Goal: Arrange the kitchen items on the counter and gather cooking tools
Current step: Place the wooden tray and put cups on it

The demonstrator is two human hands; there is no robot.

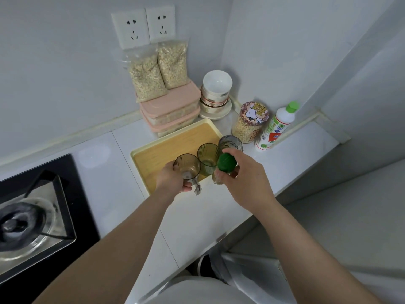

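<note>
Centre frame, my left hand [175, 179] has its fingers curled round a smoky mug [187, 168] at the near end of the yellow tray [153, 154]. My right hand [243, 178] grips the green-capped bottle [226, 163] just beside the tray's near right corner. Behind them stand two more glasses [208, 157], close together. Further up, the oat jar [249, 126], bowls [215, 91] and pink boxes [173, 106] already sit along the wall. I judge arranging about midway; I see no cooking tools gathered yet.
</note>
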